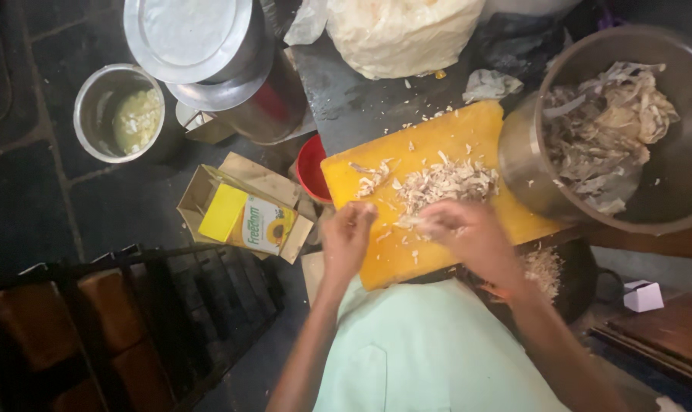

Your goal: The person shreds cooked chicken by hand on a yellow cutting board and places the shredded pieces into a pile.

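A yellow cutting board lies tilted on a dark counter, with a pile of pale shredded meat at its middle. My left hand hovers at the board's near left edge, fingers pinched together on small shreds. My right hand is blurred over the near side of the pile, fingers curled into the shreds. A large steel pot to the right of the board holds more torn pale pieces.
A red bowl sits by the board's left edge. An open cardboard box with a yellow pouch lies on the floor, with a small steel pot and lidded steel vessels beyond. A white bag lies at the back. Black crate at left.
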